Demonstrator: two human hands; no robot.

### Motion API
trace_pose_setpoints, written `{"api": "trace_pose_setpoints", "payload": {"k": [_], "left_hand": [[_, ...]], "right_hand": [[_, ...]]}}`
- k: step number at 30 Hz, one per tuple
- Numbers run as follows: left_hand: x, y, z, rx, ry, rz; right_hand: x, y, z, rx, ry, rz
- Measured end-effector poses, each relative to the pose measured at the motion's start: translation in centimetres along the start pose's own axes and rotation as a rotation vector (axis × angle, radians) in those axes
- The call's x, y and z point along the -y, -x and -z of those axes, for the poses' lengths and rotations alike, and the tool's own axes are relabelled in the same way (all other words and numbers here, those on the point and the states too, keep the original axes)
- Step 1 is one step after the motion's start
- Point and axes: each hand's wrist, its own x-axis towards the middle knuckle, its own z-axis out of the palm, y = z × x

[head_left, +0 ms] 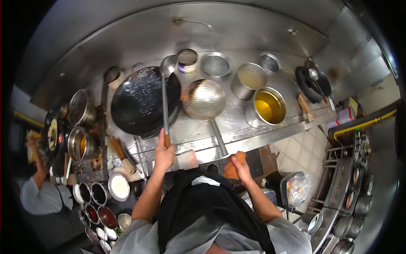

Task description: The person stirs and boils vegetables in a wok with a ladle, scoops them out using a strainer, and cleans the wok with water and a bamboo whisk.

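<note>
My left hand [165, 153] is closed around the wooden end of a long-handled ladle [165, 97]. The ladle's bowl points away from me, over the right rim of a large black wok [141, 106] with bubbling, shiny liquid inside. In my right hand [242, 170] is a bunched orange-brown cloth [231, 167], gripped near the counter's front edge. Just beyond the cloth ends the metal handle of a perforated strainer [204, 100], which rests on the steel counter to the right of the wok.
Right of the strainer stand a pot of yellow oil [269, 106] and a pot of cloudy liquid [249, 80]. A bamboo brush [122, 154] lies at left, above several sauce containers [108, 216]. Another person [42, 190] works at far left. A bin [296, 190] stands at right.
</note>
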Motion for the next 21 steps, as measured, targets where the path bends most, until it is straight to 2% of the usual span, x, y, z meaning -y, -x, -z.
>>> {"api": "trace_pose_setpoints", "payload": {"k": [1,5,9,10,12,15,16,19,21], "left_hand": [[-0.9,-1.7,-3.2,0.052,0.083,0.013],[-2.1,-12.0,-16.3,0.182,0.162,-0.025],[-3.9,-23.3,-28.4,0.172,0.114,0.025],[-5.9,-24.3,-30.2,0.183,0.286,0.225],[-6.2,-29.8,-33.9,0.319,0.832,0.582],[-8.1,-30.2,-33.5,0.498,1.360,0.588],[-8.3,-29.6,-32.7,0.526,1.416,0.574],[-7.7,-25.7,-28.8,0.610,1.582,0.501],[-8.0,-22.6,-24.8,0.719,1.689,0.524]], "right_hand": [[-0.7,1.0,3.7,-0.080,-0.004,-0.060],[-3.0,5.6,14.4,-0.369,0.043,-0.008],[-3.8,10.1,19.2,-0.514,-0.019,-0.005],[-3.8,10.8,19.6,-0.525,-0.024,0.017],[-4.0,11.7,19.7,-0.537,-0.025,0.057],[-3.1,11.0,17.8,-0.501,0.066,0.113],[-1.9,10.3,16.5,-0.463,0.063,0.139],[1.0,7.3,12.6,-0.292,0.340,0.178],[4.0,5.1,8.6,-0.143,0.505,0.202]]}}
